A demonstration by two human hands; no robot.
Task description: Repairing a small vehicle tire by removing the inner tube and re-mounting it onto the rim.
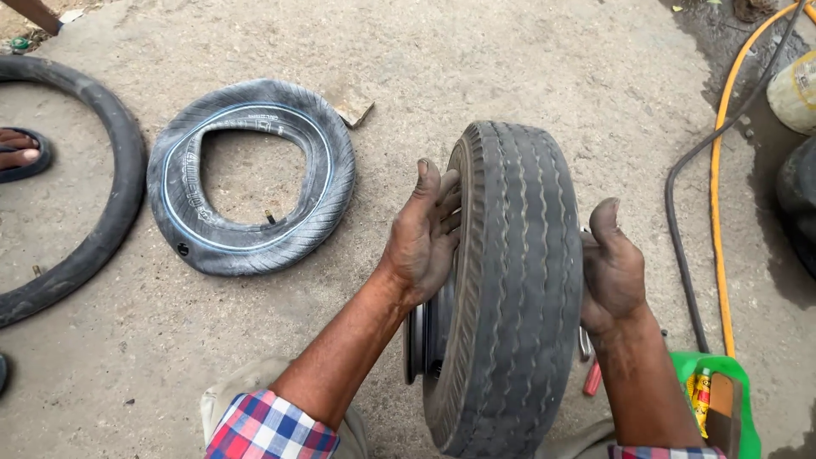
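Observation:
A worn grey tyre on a metal wheel rim [510, 280] stands upright on its tread between my hands. My left hand [422, 238] presses flat against its left sidewall, fingers pointing up. On the right sidewall, my right hand [610, 272] grips the edge with the thumb raised. The rim [419, 340] shows at the lower left of the tyre. Both forearms come up from checked sleeves at the bottom.
A loose small tyre with an inner tube [251, 174] lies flat on the concrete at left. A larger thin tyre [102, 195] curves along the left edge beside a sandalled foot [21, 153]. Yellow and black hoses [718, 212] run at right; a green tray [722, 399] sits lower right.

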